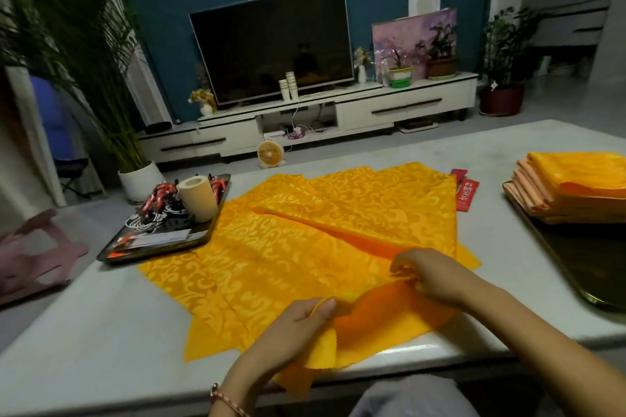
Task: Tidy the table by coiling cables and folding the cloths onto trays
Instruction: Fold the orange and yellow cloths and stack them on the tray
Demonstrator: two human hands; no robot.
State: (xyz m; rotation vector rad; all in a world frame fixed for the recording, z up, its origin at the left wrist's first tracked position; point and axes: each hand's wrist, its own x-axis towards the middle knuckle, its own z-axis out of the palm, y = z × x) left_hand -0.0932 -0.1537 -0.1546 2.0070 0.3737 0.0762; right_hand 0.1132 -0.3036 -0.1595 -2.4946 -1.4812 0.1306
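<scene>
The left hand and right hand each pinched one yellow cloth. Two trays stood by: a cable tray and a cloth tray. The Chinese writing on one red packet was illegible.

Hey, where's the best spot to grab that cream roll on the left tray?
The roll stands on end with cables crowding its left, so probably come from the right and wrap fingers round its upper side wall.

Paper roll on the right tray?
No, the roll stands on the left tray by the cables; the right tray holds folded cloths.
</scene>
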